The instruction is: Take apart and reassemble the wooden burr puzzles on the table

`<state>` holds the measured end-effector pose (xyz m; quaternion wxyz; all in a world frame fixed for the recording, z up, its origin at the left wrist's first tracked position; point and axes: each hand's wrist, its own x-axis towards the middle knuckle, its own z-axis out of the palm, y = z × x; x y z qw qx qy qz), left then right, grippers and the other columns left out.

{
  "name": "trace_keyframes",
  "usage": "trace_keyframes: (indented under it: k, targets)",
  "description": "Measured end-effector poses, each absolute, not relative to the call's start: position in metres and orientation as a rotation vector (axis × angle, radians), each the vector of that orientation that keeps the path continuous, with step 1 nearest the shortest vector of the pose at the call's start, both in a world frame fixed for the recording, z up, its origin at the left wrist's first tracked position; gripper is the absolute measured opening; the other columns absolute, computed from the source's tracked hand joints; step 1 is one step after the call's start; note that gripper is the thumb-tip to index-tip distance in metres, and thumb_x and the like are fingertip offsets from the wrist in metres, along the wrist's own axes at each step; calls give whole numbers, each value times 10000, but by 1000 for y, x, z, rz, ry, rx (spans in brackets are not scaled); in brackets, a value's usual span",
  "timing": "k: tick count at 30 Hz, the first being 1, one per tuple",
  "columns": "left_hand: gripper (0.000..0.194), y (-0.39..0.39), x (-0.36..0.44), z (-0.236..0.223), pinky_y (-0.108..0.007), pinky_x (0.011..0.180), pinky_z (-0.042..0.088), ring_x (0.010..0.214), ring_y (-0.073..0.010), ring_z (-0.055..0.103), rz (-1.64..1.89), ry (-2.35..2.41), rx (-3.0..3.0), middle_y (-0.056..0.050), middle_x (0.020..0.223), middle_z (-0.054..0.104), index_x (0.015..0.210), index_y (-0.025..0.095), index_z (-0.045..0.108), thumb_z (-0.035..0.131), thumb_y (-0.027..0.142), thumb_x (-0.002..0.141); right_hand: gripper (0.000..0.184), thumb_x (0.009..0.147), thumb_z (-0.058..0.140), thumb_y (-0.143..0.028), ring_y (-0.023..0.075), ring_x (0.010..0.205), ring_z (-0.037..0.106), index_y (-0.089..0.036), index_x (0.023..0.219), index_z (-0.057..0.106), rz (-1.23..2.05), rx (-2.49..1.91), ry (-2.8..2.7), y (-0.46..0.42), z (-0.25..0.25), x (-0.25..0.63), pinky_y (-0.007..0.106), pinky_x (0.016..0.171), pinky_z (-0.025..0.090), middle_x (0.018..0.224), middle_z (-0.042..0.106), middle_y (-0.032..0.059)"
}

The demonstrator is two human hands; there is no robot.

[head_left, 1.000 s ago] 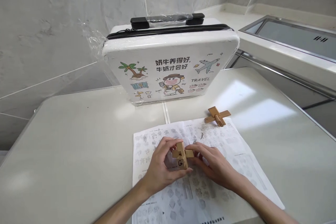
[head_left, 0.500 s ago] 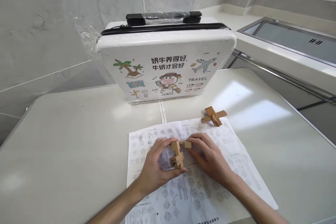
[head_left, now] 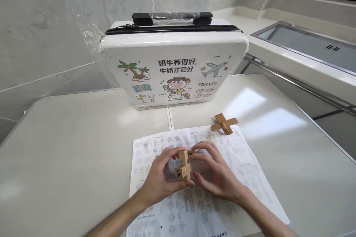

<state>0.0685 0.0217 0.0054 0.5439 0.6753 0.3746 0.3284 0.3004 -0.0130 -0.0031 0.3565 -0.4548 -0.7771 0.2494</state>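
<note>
My left hand (head_left: pixel 157 177) is closed around joined wooden puzzle pieces (head_left: pixel 185 172), thumb below and fingertips on top. One notched piece stands upright, and a block end with a black letter "G" faces me. On its far right side, my right hand (head_left: pixel 217 172) has its fingertips on another wooden puzzle piece (head_left: pixel 194 152), mostly hidden behind the fingers. The right thumb is apart from those fingertips. Below both hands lies a printed sheet (head_left: pixel 250 189) with rows of small puzzle drawings.
A cross-shaped wooden assembly (head_left: pixel 224 124) rests at the sheet's far right corner. Behind it stands a white suitcase (head_left: pixel 172 52) in clear plastic, with cartoon travel pictures. All of this is on a pale glossy table (head_left: pixel 69 148) against a grey wall (head_left: pixel 41 26).
The right-hand piece has turned from a block face-on to a thin edge, close against the left-hand pieces. My right thumb has come into view, apart from the fingers. The view shifted slightly.
</note>
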Motion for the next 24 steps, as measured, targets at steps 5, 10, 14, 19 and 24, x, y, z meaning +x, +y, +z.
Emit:
trace_keyframes:
  k: [5, 10, 14, 19, 24]
  targets:
    - [725, 23, 68, 6, -444, 939, 555, 1047, -275, 630, 738, 896, 1672, -60, 1133, 668, 1392, 379, 638, 947, 514, 750, 308, 986, 674, -192, 346, 1325, 520, -287, 1276, 632, 613, -1116, -2056, -13, -5, 301, 546, 1022, 570, 1345, 569, 132]
    - [756, 23, 66, 7, -517, 1061, 544, 1214, -317, 614, 727, 832, 1660, -81, 1311, 607, 1397, 436, 645, 971, 498, 718, 264, 994, 661, -180, 335, 1289, 538, -278, 1239, 638, 616, -1087, -2074, -14, -4, 300, 541, 999, 582, 1323, 562, 139]
    - [787, 24, 65, 7, -542, 1085, 542, 1268, -338, 588, 704, 795, 1670, -82, 1339, 571, 1387, 454, 662, 991, 514, 675, 252, 983, 681, -186, 327, 1259, 543, -275, 1214, 634, 623, -1066, -2103, -16, -2, 298, 522, 984, 589, 1328, 560, 133]
    - [802, 26, 65, 8, -567, 1135, 507, 1318, -344, 550, 675, 726, 1703, -78, 1365, 525, 1378, 472, 662, 1005, 502, 653, 289, 989, 680, -205, 318, 1276, 523, -279, 1265, 636, 681, -1036, -2145, -18, 3, 298, 495, 1030, 572, 1383, 519, 124]
    - [789, 22, 64, 7, -588, 1178, 466, 1368, -372, 513, 641, 705, 1736, -90, 1461, 458, 1328, 442, 704, 1018, 532, 609, 341, 988, 681, -224, 301, 1243, 566, -275, 1323, 645, 679, -1054, -2141, -18, 6, 299, 475, 1036, 580, 1380, 497, 131]
